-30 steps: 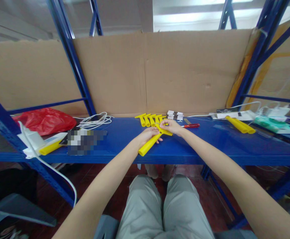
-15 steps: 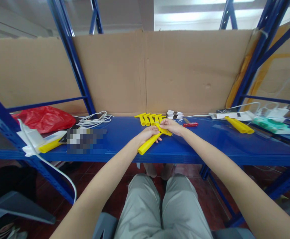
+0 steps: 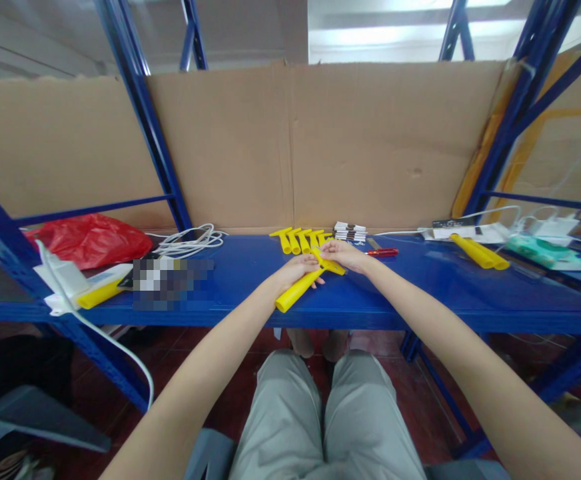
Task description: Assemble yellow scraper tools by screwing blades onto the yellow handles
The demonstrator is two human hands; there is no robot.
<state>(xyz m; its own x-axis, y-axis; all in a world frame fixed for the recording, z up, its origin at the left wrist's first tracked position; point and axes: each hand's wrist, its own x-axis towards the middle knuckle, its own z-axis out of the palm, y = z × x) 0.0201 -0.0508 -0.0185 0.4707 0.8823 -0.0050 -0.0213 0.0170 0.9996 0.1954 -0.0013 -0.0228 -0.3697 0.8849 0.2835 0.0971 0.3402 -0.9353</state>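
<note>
A yellow T-shaped tool that looks like a scraper (image 3: 296,292) is held above the front part of the blue tabletop, its hollow round handle pointing toward me. My left hand (image 3: 299,268) is closed around it where the handle meets the crosswise head. At the head, the fingers of my right hand (image 3: 338,252) pinch its far end; whether a small part is between them I cannot make out. Several matching yellow scrapers (image 3: 295,245) lie in a row just behind my hands. Right of them sits a stack of small white packs (image 3: 350,231) with dark bands, near a red screwdriver-like tool (image 3: 383,253).
Two yellow tubes (image 3: 478,252) rest at the right beside a green-and-white pack (image 3: 545,253). A coiled white cable (image 3: 195,241), a red plastic bag (image 3: 90,239) and another yellow tube (image 3: 99,294) are at the left. A cardboard panel (image 3: 370,147) backs the blue bench (image 3: 410,287).
Both hands stay nearly in place on the scraper. Its position and tilt are almost the same, with only a very slight shift.
</note>
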